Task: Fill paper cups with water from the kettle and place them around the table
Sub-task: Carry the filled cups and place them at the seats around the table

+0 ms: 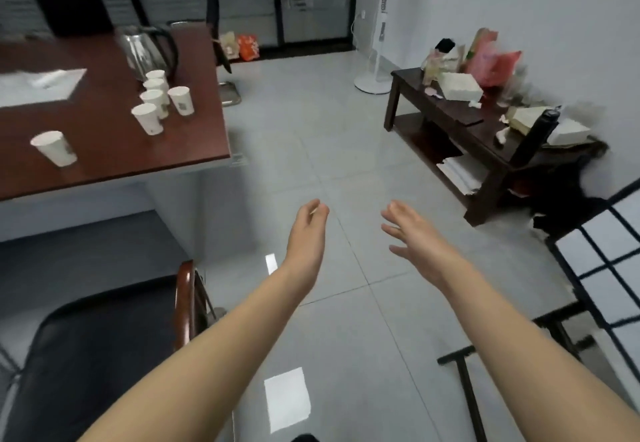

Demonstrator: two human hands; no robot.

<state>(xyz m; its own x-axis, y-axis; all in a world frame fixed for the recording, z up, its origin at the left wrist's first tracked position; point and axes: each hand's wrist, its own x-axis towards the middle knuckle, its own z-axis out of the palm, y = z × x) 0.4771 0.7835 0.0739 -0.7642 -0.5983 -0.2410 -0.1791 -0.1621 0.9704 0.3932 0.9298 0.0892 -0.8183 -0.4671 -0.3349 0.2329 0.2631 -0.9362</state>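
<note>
Left hand [307, 233] was held loosely curled and right hand [414, 239] spread, both empty, over the pale grey tiled floor [346, 122]. At ten o'clock, white paper cups [154, 98] and a steel kettle with black handle [143, 53] were seen blurred on the red-brown wooden table [110, 143], which was cut off leftward; cup contents could not be told.

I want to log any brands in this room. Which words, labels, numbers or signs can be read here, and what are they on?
No text is legible in this view.
paper cups: grey printed mark on the side, too blurred to read.
orange bag on the floor: pale print, too blurred.
pink bag on the side table: faint marks, too small.
fan: control panel markings, too small.
</note>
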